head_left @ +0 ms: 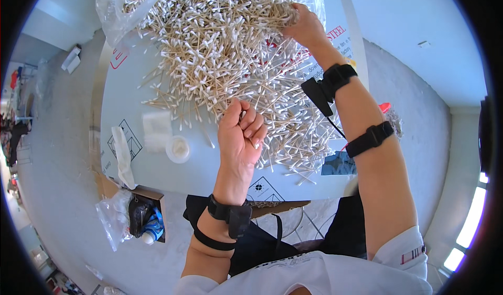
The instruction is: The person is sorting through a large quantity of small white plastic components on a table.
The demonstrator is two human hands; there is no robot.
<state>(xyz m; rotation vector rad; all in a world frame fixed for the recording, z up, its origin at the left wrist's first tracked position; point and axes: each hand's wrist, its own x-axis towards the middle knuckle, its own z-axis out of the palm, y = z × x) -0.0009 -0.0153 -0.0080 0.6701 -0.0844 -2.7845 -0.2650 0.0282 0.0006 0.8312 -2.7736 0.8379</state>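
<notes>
A large heap of cotton swabs (pixel 209 48), white-tipped with pale sticks, spreads over the table. At its near edge my left hand (pixel 242 138) is turned palm up with the fingers curled in. A small white tip shows by its little finger, but the rest of what it may hold is hidden. My right hand (pixel 306 29) reaches to the far right of the heap. Its thumb and fingers close around swabs there, beside clear plastic, and the fingertips are partly covered.
A small round white tub (pixel 178 149), a white square sheet (pixel 156 131) and a crumpled white strip (pixel 122 157) lie left on the table (pixel 209 182). Clear plastic bagging (pixel 112 17) borders the heap. Below the left edge stands an open cardboard box (pixel 160 216) with a blue-and-white bottle.
</notes>
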